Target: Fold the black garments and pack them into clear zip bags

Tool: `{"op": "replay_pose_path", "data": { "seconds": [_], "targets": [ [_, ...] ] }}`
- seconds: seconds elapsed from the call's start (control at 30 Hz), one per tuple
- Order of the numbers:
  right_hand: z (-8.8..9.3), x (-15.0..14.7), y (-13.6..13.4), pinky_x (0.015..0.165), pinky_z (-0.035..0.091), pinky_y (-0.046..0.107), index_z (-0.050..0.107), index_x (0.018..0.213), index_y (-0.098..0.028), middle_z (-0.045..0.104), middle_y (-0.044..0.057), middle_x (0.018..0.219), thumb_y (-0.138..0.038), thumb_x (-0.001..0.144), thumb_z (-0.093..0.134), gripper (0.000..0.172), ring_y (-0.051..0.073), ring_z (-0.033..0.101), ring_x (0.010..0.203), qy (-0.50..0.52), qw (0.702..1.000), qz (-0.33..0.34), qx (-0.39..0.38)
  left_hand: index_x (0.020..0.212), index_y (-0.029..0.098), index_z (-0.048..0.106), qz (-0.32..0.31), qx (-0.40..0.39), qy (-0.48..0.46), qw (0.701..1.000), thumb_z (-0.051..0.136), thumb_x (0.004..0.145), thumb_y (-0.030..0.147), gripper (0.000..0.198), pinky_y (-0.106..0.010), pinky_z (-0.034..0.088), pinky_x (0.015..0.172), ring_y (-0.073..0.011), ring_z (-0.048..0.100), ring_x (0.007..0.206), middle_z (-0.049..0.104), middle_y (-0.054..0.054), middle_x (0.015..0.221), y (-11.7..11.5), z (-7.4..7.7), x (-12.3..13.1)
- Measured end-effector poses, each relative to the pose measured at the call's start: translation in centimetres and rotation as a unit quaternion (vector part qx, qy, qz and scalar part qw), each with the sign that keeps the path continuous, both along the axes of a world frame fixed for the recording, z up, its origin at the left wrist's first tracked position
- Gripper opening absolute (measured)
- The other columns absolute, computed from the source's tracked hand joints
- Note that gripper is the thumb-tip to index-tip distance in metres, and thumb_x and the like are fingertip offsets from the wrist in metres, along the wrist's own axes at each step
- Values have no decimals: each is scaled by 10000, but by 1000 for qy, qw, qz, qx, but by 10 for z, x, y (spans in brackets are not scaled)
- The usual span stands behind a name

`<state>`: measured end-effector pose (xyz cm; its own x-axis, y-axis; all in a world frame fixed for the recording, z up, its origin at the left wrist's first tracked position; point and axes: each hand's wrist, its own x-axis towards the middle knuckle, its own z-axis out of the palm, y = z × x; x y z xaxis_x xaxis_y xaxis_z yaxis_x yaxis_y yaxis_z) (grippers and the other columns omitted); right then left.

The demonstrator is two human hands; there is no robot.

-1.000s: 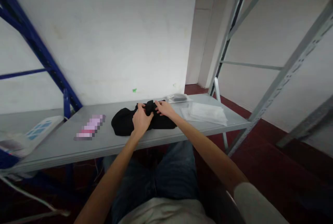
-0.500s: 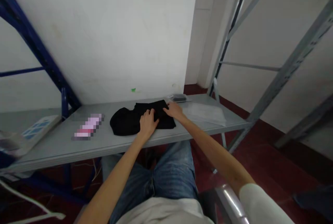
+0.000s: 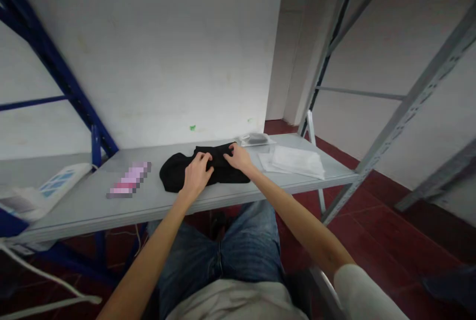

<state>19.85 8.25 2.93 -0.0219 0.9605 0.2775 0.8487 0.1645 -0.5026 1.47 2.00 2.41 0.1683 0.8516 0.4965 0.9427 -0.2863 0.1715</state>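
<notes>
A folded black garment (image 3: pixel 230 175) lies on the grey shelf top in front of me, with a rounded bulge at its left end. I cannot make out its exact kind. My left hand (image 3: pixel 198 175) rests over its middle, fingers bent and closed on the fabric. Nearer its right end, my right hand (image 3: pixel 238 157) has thumb and fingers curled on the cloth by the upper edge. The two hands are a short way apart, and the fabric under the fingertips is partly hidden.
White translucent plastic bags (image 3: pixel 297 161) lie to the right, and a clear packet with something dark inside (image 3: pixel 256 139) is behind. A blurred-out pink item (image 3: pixel 130 179) and a white power strip (image 3: pixel 61 181) lie left. Blue (image 3: pixel 67 82) and grey (image 3: pixel 401 112) metal posts flank the shelf.
My left hand has slid left along the garment and its fingers have curled in. My right hand has shifted slightly left over the fabric.
</notes>
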Motion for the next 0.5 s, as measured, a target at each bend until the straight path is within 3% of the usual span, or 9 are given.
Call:
{"op": "replay_pose_path", "data": {
  "seconds": [0.1, 0.23, 0.37, 0.5],
  "targets": [
    [-11, -12, -11, 1018, 531, 437, 555, 1455, -158, 561, 201, 1481, -334, 998, 552, 489, 323, 652, 1223, -50, 998, 34, 28, 1108, 260, 615, -1, -26, 18, 999, 585, 931, 254, 180, -336, 526, 749, -248, 685, 971, 642, -58, 1184, -4, -8, -13],
    [-21, -19, -17, 1178, 414, 443, 432, 1578, -107, 409, 177, 1643, -218, 1045, 349, 550, 306, 456, 1463, -96, 983, 108, 111, 1133, 258, 611, -23, -33, -3, 999, 570, 950, 301, 193, -338, 541, 817, -239, 685, 1008, 644, -62, 1214, -5, -17, -20],
    [-31, -24, -15, 1272, 273, 460, 423, 1581, -61, 433, 186, 1633, -331, 1097, 279, 572, 278, 341, 1547, -101, 975, 138, 144, 1237, 253, 593, -56, -20, -25, 998, 557, 971, 373, 294, -367, 543, 934, -252, 676, 1083, 626, -78, 1281, -6, -25, -26],
    [-50, -32, -14, 1270, 274, 474, 426, 1573, -30, 417, 219, 1632, -452, 1100, 318, 643, 303, 317, 1563, -119, 975, 146, 117, 1401, 252, 534, -66, -18, -17, 998, 523, 991, 371, 427, -395, 521, 1026, -268, 640, 1202, 576, -104, 1387, -7, -31, -29]
  ]
}}
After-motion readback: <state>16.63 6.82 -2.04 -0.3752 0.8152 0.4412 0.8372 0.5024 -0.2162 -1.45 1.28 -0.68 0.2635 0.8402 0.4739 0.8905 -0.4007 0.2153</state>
